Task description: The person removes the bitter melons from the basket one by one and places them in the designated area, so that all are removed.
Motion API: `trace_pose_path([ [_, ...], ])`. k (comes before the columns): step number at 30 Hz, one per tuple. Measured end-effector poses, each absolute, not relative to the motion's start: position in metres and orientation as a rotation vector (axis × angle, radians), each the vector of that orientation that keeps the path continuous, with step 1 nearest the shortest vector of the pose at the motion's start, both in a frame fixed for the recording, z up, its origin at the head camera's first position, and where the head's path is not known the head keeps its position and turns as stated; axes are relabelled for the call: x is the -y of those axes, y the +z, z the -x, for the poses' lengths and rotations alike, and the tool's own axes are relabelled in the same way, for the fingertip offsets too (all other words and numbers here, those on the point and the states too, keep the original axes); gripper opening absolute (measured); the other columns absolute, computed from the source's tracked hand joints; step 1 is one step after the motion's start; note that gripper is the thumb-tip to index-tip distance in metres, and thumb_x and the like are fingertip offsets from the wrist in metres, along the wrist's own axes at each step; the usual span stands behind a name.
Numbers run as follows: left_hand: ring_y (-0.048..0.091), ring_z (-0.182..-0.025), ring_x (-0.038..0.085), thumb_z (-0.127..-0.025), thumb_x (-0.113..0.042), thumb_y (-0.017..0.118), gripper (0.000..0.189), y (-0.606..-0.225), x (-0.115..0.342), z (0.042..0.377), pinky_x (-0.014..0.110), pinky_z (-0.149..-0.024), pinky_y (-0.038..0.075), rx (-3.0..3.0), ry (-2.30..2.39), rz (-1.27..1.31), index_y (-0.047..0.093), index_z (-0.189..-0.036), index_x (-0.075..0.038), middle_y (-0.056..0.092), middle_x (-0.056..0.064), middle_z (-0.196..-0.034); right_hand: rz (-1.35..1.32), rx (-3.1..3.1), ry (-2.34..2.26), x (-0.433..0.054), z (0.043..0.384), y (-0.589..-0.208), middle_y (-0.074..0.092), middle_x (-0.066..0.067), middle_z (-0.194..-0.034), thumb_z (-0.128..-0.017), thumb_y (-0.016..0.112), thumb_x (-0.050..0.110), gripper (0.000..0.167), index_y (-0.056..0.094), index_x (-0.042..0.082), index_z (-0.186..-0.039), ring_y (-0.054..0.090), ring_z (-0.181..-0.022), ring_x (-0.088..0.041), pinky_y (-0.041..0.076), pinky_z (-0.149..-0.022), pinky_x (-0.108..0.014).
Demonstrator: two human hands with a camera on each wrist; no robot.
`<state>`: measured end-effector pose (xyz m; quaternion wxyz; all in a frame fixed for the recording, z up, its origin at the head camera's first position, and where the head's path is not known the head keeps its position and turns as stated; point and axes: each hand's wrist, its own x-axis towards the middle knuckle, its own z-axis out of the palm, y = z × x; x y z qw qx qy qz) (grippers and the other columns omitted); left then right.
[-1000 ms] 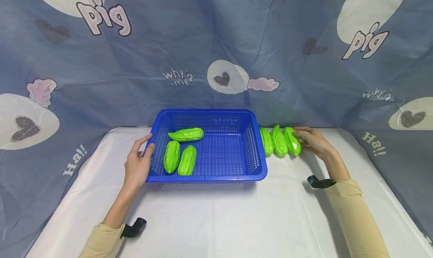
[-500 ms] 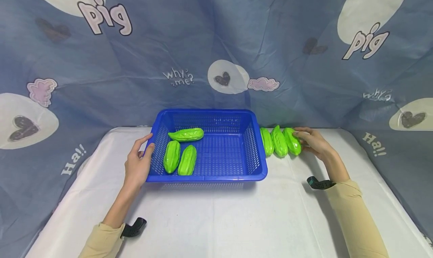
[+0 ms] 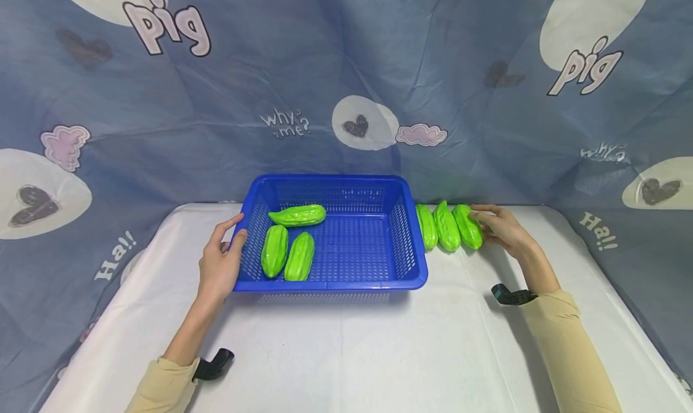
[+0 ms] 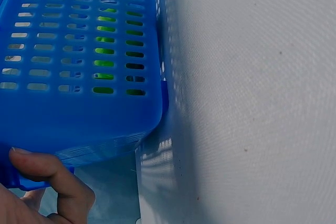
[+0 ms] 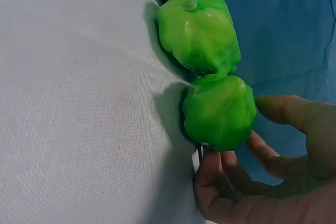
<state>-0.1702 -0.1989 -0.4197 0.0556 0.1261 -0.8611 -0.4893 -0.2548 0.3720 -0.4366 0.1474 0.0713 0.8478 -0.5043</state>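
Note:
A blue plastic basket with slotted walls stands at the back of the table. My left hand holds its left rim, thumb on the near side, as the left wrist view shows too. Inside, to the left, lie three bright green, ridged bitter melons, one crosswise behind two lengthwise ones. Three more stand in a row against the basket's right side. My right hand is at the outermost bitter melon, with the thumb on one side and curled fingers on the other. The middle bitter melon touches it.
A white cloth covers the table. Behind and at both sides hangs a blue-grey printed curtain, close to the basket's back rim. A black wrist strap device sits on each forearm.
The right hand and the outermost bitter melon have shifted very slightly. The left hand, the basket and the other bitter melons stay in place.

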Motion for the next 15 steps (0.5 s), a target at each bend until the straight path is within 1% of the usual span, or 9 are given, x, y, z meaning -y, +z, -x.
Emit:
trace_pose_path([
  [2,0.060,-0.086,0.016,-0.113,-0.051,0.044,0.051,-0.4194,0.1988,0.1701,0.031,-0.069,0.046,2.613,-1.486,-0.384,0.045,-0.163,-0.039,0.070,0.019,-0.114,-0.199,-2.443,-1.441,-0.3706,0.2544,-0.4353,0.051,0.000,-0.121,-0.113,0.052,0.044,0.074,0.027,0.003,-0.170,0.053,-0.087,-0.004,0.053,-0.081,-0.028],
  [4,0.061,-0.087,0.017,-0.113,-0.051,0.044,0.051,-0.4194,0.1987,0.1701,0.031,-0.070,0.046,2.612,-1.486,-0.383,0.045,-0.163,-0.038,0.070,0.020,-0.117,-0.197,-2.447,-1.427,-0.3695,0.2543,-0.4342,0.051,-0.004,-0.126,-0.113,0.051,0.045,0.075,0.026,0.003,-0.170,0.052,-0.091,-0.007,0.052,-0.082,-0.027],
  [6,0.061,-0.088,0.017,-0.113,-0.051,0.044,0.051,-0.4193,0.1985,0.1701,0.031,-0.070,0.046,2.610,-1.482,-0.382,0.045,-0.163,-0.038,0.070,0.021,-0.119,-0.193,-2.450,-1.414,-0.3692,0.2544,-0.4340,0.049,-0.015,-0.144,-0.113,0.050,0.046,0.075,0.025,0.003,-0.170,0.054,-0.103,-0.010,0.053,-0.084,-0.025],
  [8,0.060,-0.087,0.017,-0.113,-0.051,0.044,0.051,-0.4194,0.1985,0.1700,0.031,-0.069,0.046,2.612,-1.479,-0.383,0.046,-0.163,-0.038,0.070,0.021,-0.117,-0.193,-2.458,-1.397,-0.3696,0.2543,-0.4343,0.039,-0.023,-0.161,-0.114,0.049,0.047,0.075,0.025,0.003,-0.170,0.054,-0.115,-0.015,0.053,-0.086,-0.023],
  [10,0.060,-0.086,0.016,-0.113,-0.050,0.044,0.051,-0.4196,0.1984,0.1700,0.031,-0.069,0.046,2.614,-1.474,-0.383,0.046,-0.163,-0.038,0.070,0.019,-0.113,-0.196,-2.465,-1.387,-0.3700,0.2535,-0.4342,0.032,-0.027,-0.168,-0.114,0.048,0.047,0.075,0.024,0.003,-0.170,0.054,-0.121,-0.019,0.053,-0.087,-0.023],
  [12,0.059,-0.084,0.015,-0.113,-0.050,0.045,0.051,-0.4195,0.1984,0.1701,0.031,-0.068,0.045,2.614,-1.470,-0.385,0.046,-0.163,-0.038,0.070,0.017,-0.109,-0.199,-2.475,-1.378,-0.3710,0.2530,-0.4345,0.037,-0.026,-0.164,-0.114,0.047,0.047,0.075,0.024,0.003,-0.170,0.056,-0.118,-0.018,0.053,-0.088,-0.024],
  [15,0.059,-0.082,0.015,-0.113,-0.050,0.045,0.051,-0.4195,0.1985,0.1702,0.031,-0.067,0.045,2.615,-1.469,-0.384,0.046,-0.163,-0.038,0.070,0.016,-0.106,-0.208,-2.481,-1.378,-0.3731,0.2529,-0.4345,0.048,-0.018,-0.148,-0.113,0.048,0.047,0.075,0.025,0.003,-0.170,0.058,-0.105,-0.012,0.054,-0.088,-0.027],
])
